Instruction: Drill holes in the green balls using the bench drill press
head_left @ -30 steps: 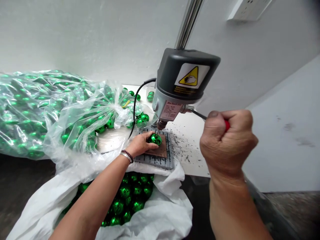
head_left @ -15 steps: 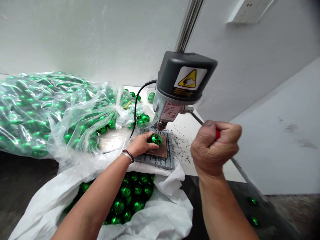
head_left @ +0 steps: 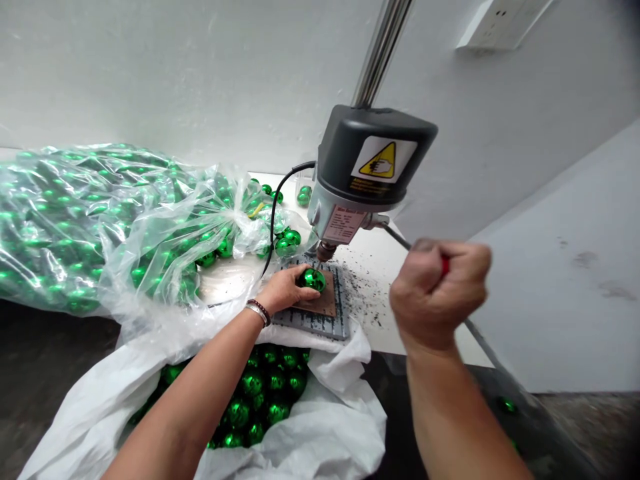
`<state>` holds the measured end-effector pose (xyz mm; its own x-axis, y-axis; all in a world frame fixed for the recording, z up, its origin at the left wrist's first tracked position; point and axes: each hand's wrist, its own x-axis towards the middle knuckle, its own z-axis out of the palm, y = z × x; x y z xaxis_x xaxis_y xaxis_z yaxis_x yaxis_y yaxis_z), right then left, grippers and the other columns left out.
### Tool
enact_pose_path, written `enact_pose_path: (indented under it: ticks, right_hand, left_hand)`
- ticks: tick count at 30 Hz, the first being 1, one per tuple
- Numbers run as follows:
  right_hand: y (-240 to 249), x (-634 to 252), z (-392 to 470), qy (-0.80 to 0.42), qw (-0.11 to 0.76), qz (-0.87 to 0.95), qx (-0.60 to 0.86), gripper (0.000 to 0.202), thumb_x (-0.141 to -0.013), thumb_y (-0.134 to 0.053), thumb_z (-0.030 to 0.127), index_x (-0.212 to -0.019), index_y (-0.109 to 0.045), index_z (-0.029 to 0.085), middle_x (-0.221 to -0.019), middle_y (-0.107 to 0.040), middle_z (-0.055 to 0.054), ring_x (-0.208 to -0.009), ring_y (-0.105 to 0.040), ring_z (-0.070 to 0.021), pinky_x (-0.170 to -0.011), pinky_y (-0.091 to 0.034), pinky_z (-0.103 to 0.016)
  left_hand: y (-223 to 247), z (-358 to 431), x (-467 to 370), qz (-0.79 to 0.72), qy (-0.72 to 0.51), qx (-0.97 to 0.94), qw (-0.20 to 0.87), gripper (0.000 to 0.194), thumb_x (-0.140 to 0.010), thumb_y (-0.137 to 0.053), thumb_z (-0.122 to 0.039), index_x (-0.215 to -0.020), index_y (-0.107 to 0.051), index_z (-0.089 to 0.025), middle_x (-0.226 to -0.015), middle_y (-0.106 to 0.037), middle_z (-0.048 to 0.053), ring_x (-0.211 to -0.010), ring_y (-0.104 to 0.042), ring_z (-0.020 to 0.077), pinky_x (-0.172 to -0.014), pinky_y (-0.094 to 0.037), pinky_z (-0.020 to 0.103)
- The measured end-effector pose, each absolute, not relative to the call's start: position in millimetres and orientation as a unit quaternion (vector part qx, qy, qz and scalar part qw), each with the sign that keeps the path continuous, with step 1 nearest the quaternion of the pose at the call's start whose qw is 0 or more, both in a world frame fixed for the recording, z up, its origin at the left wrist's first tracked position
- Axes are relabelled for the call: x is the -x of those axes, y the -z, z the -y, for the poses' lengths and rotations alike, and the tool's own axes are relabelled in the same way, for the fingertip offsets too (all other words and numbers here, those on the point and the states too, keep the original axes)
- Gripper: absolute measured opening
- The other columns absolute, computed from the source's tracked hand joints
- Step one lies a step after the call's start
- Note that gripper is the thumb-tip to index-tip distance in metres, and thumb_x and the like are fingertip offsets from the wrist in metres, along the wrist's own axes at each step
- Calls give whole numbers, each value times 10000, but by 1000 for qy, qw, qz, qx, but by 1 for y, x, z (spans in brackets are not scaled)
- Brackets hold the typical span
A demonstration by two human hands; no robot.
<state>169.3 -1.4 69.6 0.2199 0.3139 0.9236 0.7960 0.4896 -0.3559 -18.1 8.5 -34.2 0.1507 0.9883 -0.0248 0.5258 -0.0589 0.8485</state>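
My left hand (head_left: 285, 291) grips a shiny green ball (head_left: 314, 279) between thumb and fingers, on a brown board (head_left: 326, 303) lying over the grey slotted base (head_left: 320, 327). Right above the ball is the chuck (head_left: 327, 251) of a bench drill press (head_left: 373, 157); whether the bit touches the ball I cannot tell. My right hand (head_left: 440, 293) is wrapped in a fist round the drill press's feed lever (head_left: 397, 237), at its red knob (head_left: 445, 265). A silvery and a dark bracelet circle my left wrist.
A large clear bag (head_left: 90, 227) of green balls lies at the left. Below my left arm, a white sack (head_left: 340, 413) holds more balls. Loose balls (head_left: 289, 241) sit behind the base, and dark shavings (head_left: 367, 300) are strewn over the white table (head_left: 380, 267). A black cable (head_left: 273, 220) hangs beside the drill.
My right hand has shifted slightly right with the lever. My left hand and the ball stay in place on the board. The whole view has moved a little.
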Motion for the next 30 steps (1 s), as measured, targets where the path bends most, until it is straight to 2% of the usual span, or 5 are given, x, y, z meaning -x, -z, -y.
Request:
enact_pose_path:
  ticks: [6, 12, 16, 23, 30]
  right_hand:
    - [-146, -164, -26, 76, 577, 597, 552, 272, -923, -457, 287, -714, -482, 115, -639, -507, 20, -592, -382, -19, -621, -262, -183]
    - [-144, -169, -37, 99, 574, 602, 546, 259, -918, -490, 303, -763, -556, 106, -673, -544, 7, -606, -396, -27, -643, -292, -205]
    - [-141, -169, -38, 111, 563, 574, 584, 233, -912, -463, 248, -771, -589, 113, -696, -557, -10, -638, -459, -45, -657, -324, -239]
    - [-144, -163, -30, 99, 552, 571, 600, 287, -924, -419, 292, -877, -633, 107, -815, -629, -36, -816, -605, -102, -701, -343, -293]
    - [-145, -161, -28, 109, 559, 575, 588, 269, -915, -417, 264, -811, -614, 113, -732, -598, -18, -710, -555, -73, -670, -340, -277]
  left_hand:
    - [17, 7, 17, -588, -306, -666, 343, 482, -721, -751, -329, -1173, -671, -182, -1057, -739, 41, -955, -665, 222, -876, -502, 311]
    - [-10, 64, 57, -522, -150, -742, 394, 511, -691, -775, -378, -1168, -715, -205, -1008, -759, 59, -877, -678, 231, -780, -501, 295]
    - [-30, 80, 91, -565, -203, -706, 376, 538, -753, -725, -421, -1251, -703, -217, -935, -773, 55, -773, -684, 203, -731, -509, 278]
    - [-22, 18, 142, -788, -121, -589, 134, 371, -847, -467, -106, -1092, -742, -151, -1006, -769, 126, -1009, -698, 263, -936, -498, 330]
    - [3, -31, 162, -796, -71, -596, 81, 476, -823, -570, -181, -1295, -610, -128, -1353, -631, 215, -1207, -632, 324, -1010, -476, 378]
